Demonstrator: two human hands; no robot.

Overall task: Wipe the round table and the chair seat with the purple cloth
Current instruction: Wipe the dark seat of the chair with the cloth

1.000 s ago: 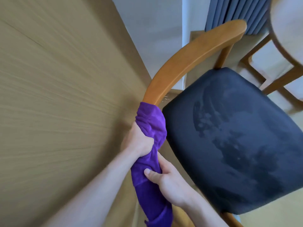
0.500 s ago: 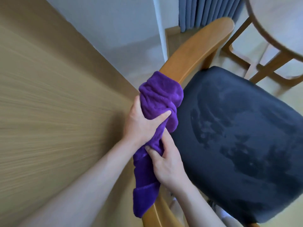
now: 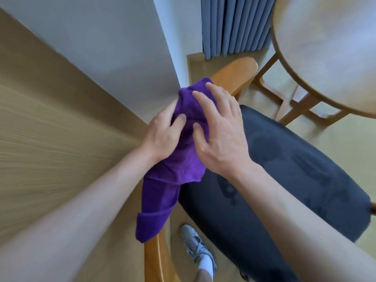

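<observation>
From the head camera, the purple cloth (image 3: pixel 183 155) has travelled well up the curved wooden backrest (image 3: pixel 234 78) of the chair: a second ago it was bunched low on the rail, and now its upper end lies draped near the rail's far end, just short of the bare tip. Its lower end hangs down over the near stretch of the rail, beside the seat's left edge.

The left hand (image 3: pixel 162 133) grips the cloth from the wall side, thumb pressed into the folds and fingers curled round behind. The right hand (image 3: pixel 219 135) has changed most: half a second ago it pinched the lower part of the cloth, and now it lies on top with fingers spread and fairly straight, pressing the cloth down onto the rail rather than clutching it.

The dark chair seat (image 3: pixel 284 169) shows mottled damp-looking patches, so I judge it already wiped. The round table (image 3: pixel 333 47) stands at the upper right, nothing on the part I can see. It seems the backrest is getting a final pass, and the job is near its end. A white shoe (image 3: pixel 195 245) shows on the floor beneath the chair's near edge.
</observation>
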